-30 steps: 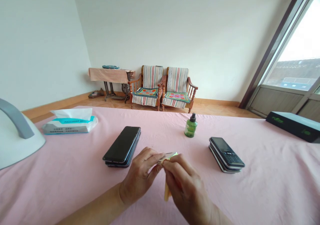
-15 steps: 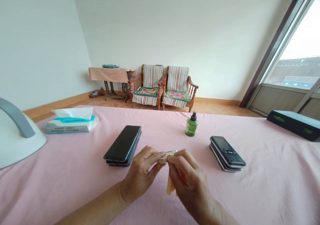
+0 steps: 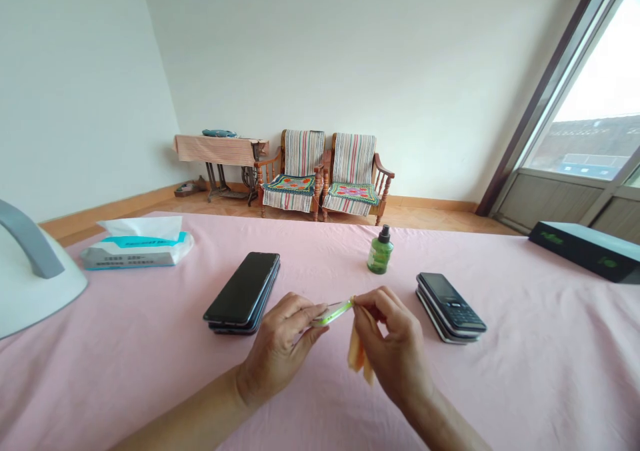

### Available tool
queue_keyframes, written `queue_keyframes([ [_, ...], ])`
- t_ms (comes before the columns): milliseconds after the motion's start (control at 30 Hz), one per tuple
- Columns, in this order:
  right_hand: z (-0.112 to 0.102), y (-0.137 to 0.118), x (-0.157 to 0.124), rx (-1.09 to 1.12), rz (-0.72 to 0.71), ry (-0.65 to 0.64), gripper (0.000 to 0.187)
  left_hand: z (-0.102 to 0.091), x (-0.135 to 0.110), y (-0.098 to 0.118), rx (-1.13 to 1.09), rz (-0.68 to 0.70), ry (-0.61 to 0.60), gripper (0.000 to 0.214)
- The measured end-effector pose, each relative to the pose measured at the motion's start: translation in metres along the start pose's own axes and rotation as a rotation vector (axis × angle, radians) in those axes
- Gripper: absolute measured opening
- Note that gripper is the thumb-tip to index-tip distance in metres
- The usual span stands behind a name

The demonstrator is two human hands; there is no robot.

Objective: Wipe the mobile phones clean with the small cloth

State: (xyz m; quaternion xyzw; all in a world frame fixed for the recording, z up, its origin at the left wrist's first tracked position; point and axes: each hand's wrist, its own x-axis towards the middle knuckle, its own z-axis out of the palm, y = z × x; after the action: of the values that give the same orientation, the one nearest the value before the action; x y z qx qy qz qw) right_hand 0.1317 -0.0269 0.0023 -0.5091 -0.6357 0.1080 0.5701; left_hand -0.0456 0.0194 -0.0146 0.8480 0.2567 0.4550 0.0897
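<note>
My left hand (image 3: 283, 337) pinches a thin phone-like device (image 3: 334, 313) with a bright green edge, held tilted above the table. My right hand (image 3: 393, 341) is closed on a yellow-orange cloth (image 3: 359, 354), whose loose end hangs below the fingers. Its fingertips press at the far right end of the device. A stack of dark smartphones (image 3: 244, 291) lies to the left of my hands. To their right is a smaller stack topped by a keypad phone (image 3: 453, 304). Beyond them stands a green spray bottle (image 3: 380, 254) with a black top.
A pack of tissues (image 3: 137, 247) and a white appliance with a grey handle (image 3: 40, 277) sit on the left of the pink-covered table (image 3: 150, 357). A black box (image 3: 585, 251) is at the right edge. Two wooden armchairs (image 3: 325, 177) stand beyond.
My right hand has moved right along the device with the cloth, uncovering more of the green edge. My left hand keeps its hold nearly in place. The view has shifted slightly.
</note>
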Motion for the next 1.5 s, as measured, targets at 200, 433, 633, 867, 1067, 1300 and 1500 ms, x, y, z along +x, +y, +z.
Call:
queue_keyframes([
  [200, 0.005, 0.009, -0.001, 0.074, 0.141, -0.062, 0.014, 0.0, 0.002, 0.003, -0.175, -0.164, -0.03, 0.015],
  [433, 0.009, 0.002, -0.006, 0.084, 0.067, -0.093, 0.012, 0.006, 0.0, 0.003, -0.239, -0.387, -0.13, 0.016],
  [633, 0.01, 0.007, -0.008, 0.018, 0.048, -0.134, 0.012, 0.006, -0.001, 0.001, -0.203, -0.378, -0.252, 0.023],
  [867, 0.006, 0.014, -0.005, -0.03, 0.064, -0.14, 0.013, 0.0, 0.002, -0.003, -0.12, -0.339, -0.327, 0.02],
  [1067, -0.002, 0.023, 0.001, -0.134, 0.056, -0.052, 0.011, -0.005, 0.0, -0.005, -0.081, -0.381, -0.322, 0.003],
  [1300, -0.007, 0.038, 0.006, -0.23, 0.102, 0.004, 0.011, -0.006, -0.001, -0.011, -0.025, -0.356, -0.343, 0.018],
  [1500, -0.004, 0.042, 0.004, -0.248, 0.048, 0.02, 0.014, -0.005, -0.003, -0.011, -0.042, -0.339, -0.341, 0.019],
])
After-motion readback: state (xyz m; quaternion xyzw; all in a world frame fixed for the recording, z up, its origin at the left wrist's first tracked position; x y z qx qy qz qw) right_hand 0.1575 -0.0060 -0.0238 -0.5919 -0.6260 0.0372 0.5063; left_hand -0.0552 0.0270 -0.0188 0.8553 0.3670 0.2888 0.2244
